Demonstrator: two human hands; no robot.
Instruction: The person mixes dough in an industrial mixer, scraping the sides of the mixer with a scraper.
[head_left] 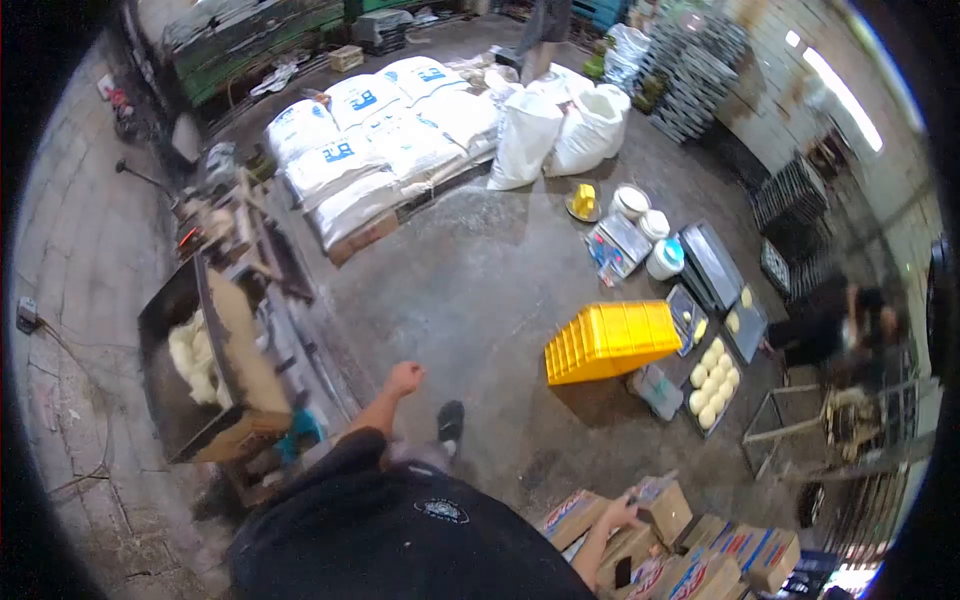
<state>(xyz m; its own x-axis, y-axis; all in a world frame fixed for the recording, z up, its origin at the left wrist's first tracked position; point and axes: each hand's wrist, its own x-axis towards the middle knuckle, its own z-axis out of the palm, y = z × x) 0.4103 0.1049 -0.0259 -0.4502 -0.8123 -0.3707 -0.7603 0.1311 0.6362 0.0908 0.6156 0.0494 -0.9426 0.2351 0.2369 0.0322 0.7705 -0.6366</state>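
My left hand (406, 378) hangs over the bare floor, its fingers curled in with nothing showing in them. To its left is a big metal trough (255, 370) with a lump of pale dough (196, 360) inside. My right hand (622, 512) is over the stacked cardboard boxes (665, 510), fingers loosely apart and close to a box flap. Ahead of that hand, a yellow plastic crate (615, 342) is on the floor, and beside it lies a tray of round dough balls (714, 384).
White sacks (390, 135) lie on a pallet ahead, with open upright sacks (590, 130) beside them. Scales (618, 246) and white tubs (665, 258) stand on the floor. A person in dark clothing (820, 325) bends at the right; another person's legs (543, 45) show at the back.
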